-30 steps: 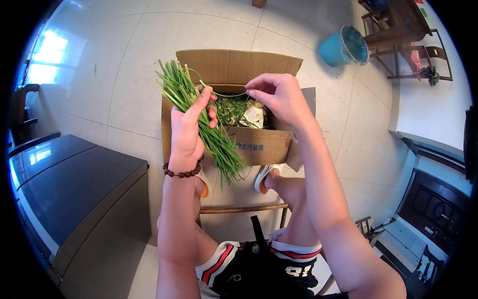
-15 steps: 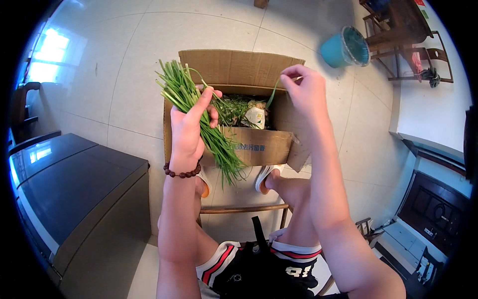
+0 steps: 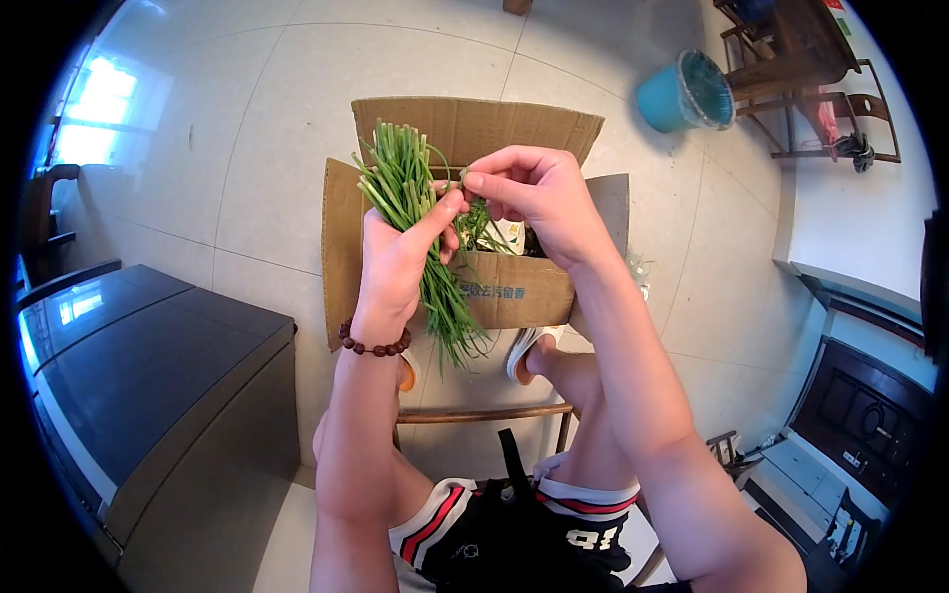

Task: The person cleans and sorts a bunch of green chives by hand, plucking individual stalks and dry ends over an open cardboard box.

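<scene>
A thick bunch of green chives [image 3: 403,183] is gripped in my left hand [image 3: 400,252], cut ends up and thin leaves hanging toward my feet. One bent stalk arcs away from the bunch near my left thumb. My right hand [image 3: 539,198] meets the left over the cardboard box [image 3: 474,124], its thumb and forefinger pinching what looks like the end of a chive stalk. Inside the box lie loose green scraps [image 3: 474,225] and a white printed piece [image 3: 506,235], both partly hidden by my hands and the front flap.
Slippered feet [image 3: 524,354] rest just in front of the box. To the left stands a dark glossy cabinet [image 3: 158,366]. A blue lined bin [image 3: 664,102] and wooden furniture [image 3: 791,59] are at the back right, on pale floor tiles [image 3: 287,178].
My right hand has moved left from the box's right side, where it held a single green leaf, to beside my left thumb. The left hand and bunch have shifted slightly right.
</scene>
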Available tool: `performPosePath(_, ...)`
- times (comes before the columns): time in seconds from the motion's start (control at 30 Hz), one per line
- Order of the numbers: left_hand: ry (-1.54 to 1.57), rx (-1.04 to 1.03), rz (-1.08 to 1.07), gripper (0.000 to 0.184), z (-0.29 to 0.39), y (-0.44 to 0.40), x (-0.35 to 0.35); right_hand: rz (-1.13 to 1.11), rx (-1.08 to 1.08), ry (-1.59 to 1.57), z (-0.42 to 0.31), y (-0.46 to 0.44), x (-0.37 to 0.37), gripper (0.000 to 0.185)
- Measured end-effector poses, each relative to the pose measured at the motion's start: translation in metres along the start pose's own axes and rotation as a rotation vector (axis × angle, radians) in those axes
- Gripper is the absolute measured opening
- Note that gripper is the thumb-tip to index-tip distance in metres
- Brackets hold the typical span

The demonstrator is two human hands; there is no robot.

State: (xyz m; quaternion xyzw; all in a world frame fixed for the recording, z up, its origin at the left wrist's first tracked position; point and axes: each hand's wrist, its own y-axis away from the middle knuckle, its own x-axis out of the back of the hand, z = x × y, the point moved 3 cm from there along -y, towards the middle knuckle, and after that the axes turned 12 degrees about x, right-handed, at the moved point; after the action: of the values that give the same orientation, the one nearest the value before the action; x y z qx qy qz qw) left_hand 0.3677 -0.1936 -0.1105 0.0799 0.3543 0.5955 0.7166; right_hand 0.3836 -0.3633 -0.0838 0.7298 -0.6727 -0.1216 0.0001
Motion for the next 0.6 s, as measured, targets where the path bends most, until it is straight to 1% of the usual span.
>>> performPosePath(0.2, -0.041, -0.002, -0.01, 0.016, -0.003, -0.001, -0.002, 0.008, 0.01, -0.075, 0.01, 0.0, -0.004, 0.011)
performPosePath(0.37, -0.06, 0.049, -0.003, 0.02, 0.0, 0.001, -0.005, 0.038, -0.016, -0.077, 0.013, -0.002, 0.0, 0.011)
performPosePath(0.43, -0.063, 0.056, -0.007, 0.021, -0.002, 0.001, -0.004, 0.036, -0.034, -0.215, 0.015, -0.003, 0.002, 0.012)
performPosePath(0.6, -0.029, 0.052, 0.014, 0.022, 0.002, 0.002, -0.005, 0.031, -0.036, -0.266, 0.01, -0.001, 0.007, 0.013)
